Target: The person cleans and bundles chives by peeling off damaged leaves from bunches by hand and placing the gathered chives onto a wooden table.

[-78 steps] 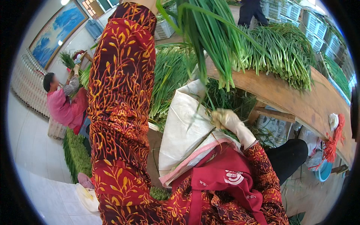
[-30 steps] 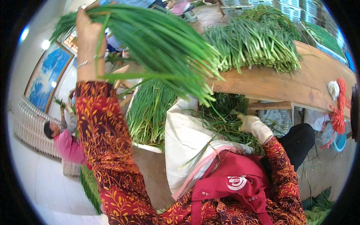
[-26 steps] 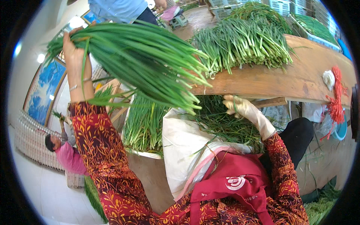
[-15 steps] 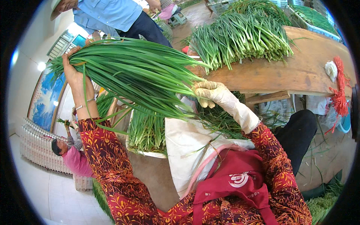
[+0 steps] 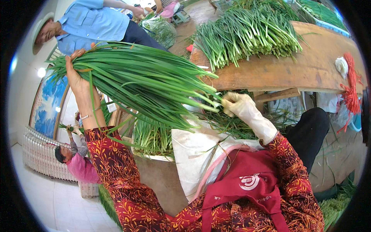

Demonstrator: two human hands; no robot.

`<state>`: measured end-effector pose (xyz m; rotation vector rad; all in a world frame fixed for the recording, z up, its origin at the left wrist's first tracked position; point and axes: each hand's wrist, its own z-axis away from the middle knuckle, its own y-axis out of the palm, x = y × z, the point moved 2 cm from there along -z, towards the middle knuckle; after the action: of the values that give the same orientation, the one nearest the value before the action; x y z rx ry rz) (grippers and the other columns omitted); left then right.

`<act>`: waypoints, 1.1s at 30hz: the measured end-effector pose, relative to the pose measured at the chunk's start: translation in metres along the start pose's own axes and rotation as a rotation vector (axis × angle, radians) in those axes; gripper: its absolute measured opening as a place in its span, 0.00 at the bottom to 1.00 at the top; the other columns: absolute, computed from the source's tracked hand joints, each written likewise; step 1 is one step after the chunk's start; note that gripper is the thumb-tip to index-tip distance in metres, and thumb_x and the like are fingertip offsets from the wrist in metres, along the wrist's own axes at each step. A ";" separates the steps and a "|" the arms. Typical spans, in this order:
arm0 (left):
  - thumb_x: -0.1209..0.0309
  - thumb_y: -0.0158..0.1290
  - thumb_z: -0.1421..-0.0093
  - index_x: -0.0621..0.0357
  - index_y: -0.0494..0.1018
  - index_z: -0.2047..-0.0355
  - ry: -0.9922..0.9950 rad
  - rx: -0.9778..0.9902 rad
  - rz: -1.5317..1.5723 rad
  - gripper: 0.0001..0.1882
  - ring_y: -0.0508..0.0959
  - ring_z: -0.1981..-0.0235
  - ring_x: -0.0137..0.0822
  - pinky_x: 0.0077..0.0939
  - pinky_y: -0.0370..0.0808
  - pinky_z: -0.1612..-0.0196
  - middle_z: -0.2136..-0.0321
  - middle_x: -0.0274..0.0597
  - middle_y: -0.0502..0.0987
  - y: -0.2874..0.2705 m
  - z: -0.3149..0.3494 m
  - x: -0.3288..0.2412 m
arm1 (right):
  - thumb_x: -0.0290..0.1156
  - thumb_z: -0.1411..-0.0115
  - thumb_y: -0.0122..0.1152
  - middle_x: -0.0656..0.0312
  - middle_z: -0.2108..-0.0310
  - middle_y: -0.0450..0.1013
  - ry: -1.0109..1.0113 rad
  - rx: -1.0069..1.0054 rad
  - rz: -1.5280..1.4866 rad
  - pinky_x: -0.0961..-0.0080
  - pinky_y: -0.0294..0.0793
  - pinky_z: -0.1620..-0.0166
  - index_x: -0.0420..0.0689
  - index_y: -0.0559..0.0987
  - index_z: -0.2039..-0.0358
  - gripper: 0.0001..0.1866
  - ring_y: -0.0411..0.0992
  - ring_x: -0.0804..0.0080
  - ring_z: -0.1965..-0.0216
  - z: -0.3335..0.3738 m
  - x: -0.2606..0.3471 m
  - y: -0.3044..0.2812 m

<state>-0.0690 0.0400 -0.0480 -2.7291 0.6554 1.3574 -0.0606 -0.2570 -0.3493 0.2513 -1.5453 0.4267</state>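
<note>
With our bare left hand we are gripping the leafy end of a big bunch of long green leaves, fingers curled well around it, its pale stems pointing rightward above our lap. We are judging it light, limp at the leaves, firmer at the stems, smooth enough to slip and easy to bruise, so a broad, gentle hold around the gathered leaves is seeming best. Just beside the stem ends our gloved right hand is hovering, fingers bent inward; we cannot tell whether they are pinching anything. Around us, from the left, a co-worker in pink is holding up greens, and a person in light blue is standing behind our bunch, which is partly covering a tray. A white sack is lying over our lap, a wooden table is bearing a pile of stalks and crowding our right hand, and red strings are hanging far right.
</note>
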 end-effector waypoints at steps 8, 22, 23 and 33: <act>0.63 0.33 0.40 0.61 0.63 0.68 0.071 -0.165 -0.253 0.14 0.66 0.61 0.33 0.30 0.58 0.49 0.68 0.41 0.67 0.036 0.005 -0.007 | 0.47 0.49 0.46 0.55 0.55 0.64 -0.027 0.395 0.670 0.76 0.59 0.51 0.44 0.68 0.56 0.25 0.63 0.65 0.53 0.000 -0.104 -0.032; 0.62 0.36 0.43 0.56 0.62 0.75 0.240 -0.580 -0.538 0.12 0.63 0.56 0.39 0.32 0.57 0.50 0.65 0.46 0.67 0.040 0.035 -0.027 | 0.38 0.46 0.49 0.71 0.84 0.66 0.055 0.321 0.104 0.88 0.60 0.78 0.45 0.73 0.73 0.10 0.62 0.84 0.81 -0.015 -0.024 0.017; 0.62 0.36 0.43 0.56 0.62 0.75 0.232 -0.584 -0.532 0.12 0.63 0.56 0.39 0.32 0.57 0.50 0.65 0.46 0.67 0.036 0.035 -0.024 | 0.37 0.46 0.49 0.71 0.83 0.67 0.041 0.207 0.450 0.87 0.62 0.76 0.45 0.73 0.73 0.09 0.63 0.83 0.80 -0.018 -0.031 0.009; 0.65 0.38 0.44 0.54 0.60 0.76 -0.012 -0.074 -0.076 0.08 0.63 0.58 0.36 0.31 0.54 0.49 0.68 0.42 0.65 0.007 0.029 -0.031 | 0.38 0.51 0.56 0.64 0.61 0.68 -0.214 0.406 -0.710 0.81 0.59 0.54 0.39 0.69 0.59 0.21 0.63 0.78 0.59 -0.019 0.029 0.031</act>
<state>-0.1104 0.0504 -0.0408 -2.7689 0.5052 1.4067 -0.0569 -0.2176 -0.3247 1.1494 -1.4491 0.1418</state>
